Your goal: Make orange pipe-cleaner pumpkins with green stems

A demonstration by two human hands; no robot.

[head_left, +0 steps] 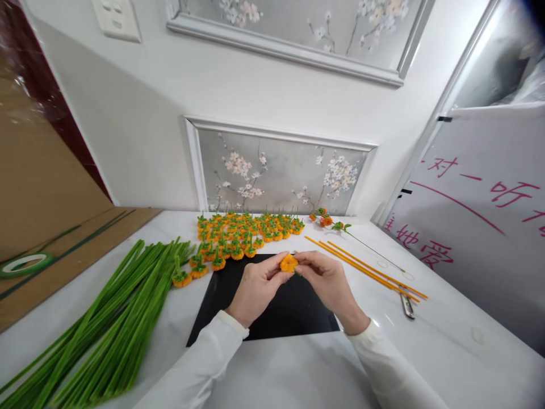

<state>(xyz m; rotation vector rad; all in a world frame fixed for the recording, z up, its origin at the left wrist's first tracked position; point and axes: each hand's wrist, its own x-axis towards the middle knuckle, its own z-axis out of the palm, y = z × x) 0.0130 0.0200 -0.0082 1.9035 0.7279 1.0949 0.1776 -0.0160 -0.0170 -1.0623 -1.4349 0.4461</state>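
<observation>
An orange pipe-cleaner flower (289, 263) is pinched between my two hands, its petals facing me. My left hand (259, 284) grips its left side with thumb and fingers. On the other side, my right hand (327, 283) holds the edge between thumb and fingertips. Both hands are above a black mat (285, 318) on the white table. Behind them stand many finished orange flowers (236, 251) with green bases and upright green stems, set in rows. Most of the held flower's underside is hidden.
A large bundle of green pipe cleaners (123, 329) lies at left. Several orange pipe cleaners (361, 262) lie at right beside a small metal tool (407, 307). A long-stemmed orange flower spray (327, 220) rests behind them. Green tape (26, 265) sits on cardboard (68, 250).
</observation>
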